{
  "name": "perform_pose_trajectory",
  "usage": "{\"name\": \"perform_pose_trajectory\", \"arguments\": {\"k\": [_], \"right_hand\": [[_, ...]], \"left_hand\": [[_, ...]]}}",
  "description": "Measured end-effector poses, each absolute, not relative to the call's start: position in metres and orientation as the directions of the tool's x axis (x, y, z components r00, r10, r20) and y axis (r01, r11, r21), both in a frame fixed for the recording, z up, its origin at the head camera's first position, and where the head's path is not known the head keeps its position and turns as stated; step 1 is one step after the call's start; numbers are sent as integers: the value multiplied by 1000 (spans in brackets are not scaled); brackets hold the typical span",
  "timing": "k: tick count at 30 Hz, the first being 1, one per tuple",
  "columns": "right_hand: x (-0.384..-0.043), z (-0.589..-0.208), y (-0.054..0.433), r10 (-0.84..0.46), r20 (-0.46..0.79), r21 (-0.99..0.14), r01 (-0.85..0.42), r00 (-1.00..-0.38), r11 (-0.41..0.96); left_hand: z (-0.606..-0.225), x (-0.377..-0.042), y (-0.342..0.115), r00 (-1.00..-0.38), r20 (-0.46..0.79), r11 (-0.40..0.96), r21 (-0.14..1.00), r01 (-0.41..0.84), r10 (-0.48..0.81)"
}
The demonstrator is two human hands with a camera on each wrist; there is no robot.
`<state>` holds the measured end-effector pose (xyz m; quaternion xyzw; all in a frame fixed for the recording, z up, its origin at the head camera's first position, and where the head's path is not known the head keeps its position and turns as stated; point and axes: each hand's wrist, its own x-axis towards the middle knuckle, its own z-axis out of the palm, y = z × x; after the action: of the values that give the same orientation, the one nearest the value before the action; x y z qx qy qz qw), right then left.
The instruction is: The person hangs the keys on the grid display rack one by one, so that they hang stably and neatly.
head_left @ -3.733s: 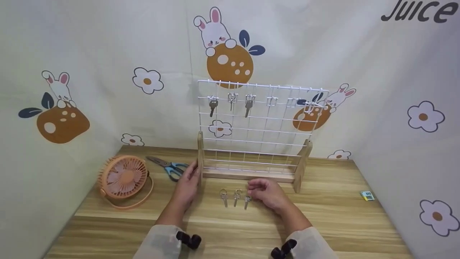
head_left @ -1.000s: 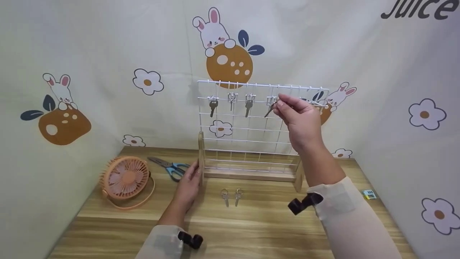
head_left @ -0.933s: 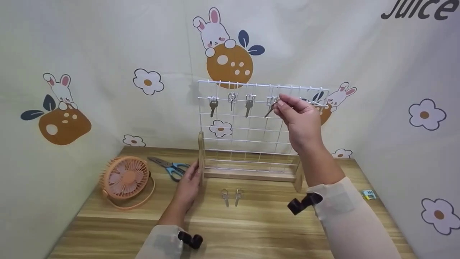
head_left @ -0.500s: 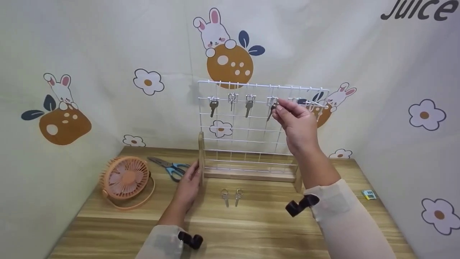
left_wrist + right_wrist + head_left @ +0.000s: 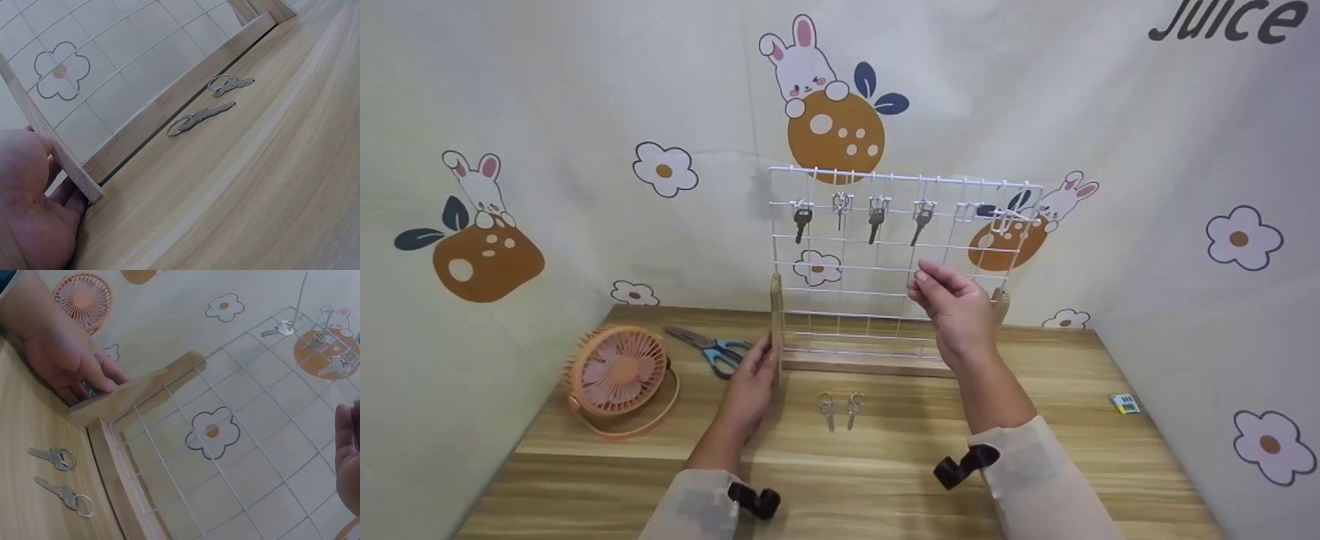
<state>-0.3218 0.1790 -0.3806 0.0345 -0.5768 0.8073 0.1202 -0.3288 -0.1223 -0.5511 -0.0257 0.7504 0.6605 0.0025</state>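
Keys: 4 on rack, 2 on tbl; L hand holds rack, R hand w/ narrow grip.

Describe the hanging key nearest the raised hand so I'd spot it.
On the wooden table stands a wood-based white wire rack. Four keys hang in a row near its top. Yours is the rightmost key, just above the right hand.

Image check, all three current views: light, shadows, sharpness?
Head: soft, diffuse light, faint shadows on the tabletop; the two loose keys look pale. Left wrist: tilted and hazy, yet the same keys' outlines read clearly. Right wrist: tilted, low contrast, slightly soft; right hand cropped by the right edge.
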Motion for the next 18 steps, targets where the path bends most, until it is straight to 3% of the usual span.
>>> {"name": "perform_pose_trajectory", "arguments": {"k": [9,18], "right_hand": [[-318,-431,155,103,139,-921,-167,-985,-351],[-318,-488,147,31,37,-963,-43,-999,-265]], "left_hand": [[-550,-328,-121,-997,-58,122,991,-63,-48],[-551,-329,-121,-998,-57,102,993,-61,-38]]}}
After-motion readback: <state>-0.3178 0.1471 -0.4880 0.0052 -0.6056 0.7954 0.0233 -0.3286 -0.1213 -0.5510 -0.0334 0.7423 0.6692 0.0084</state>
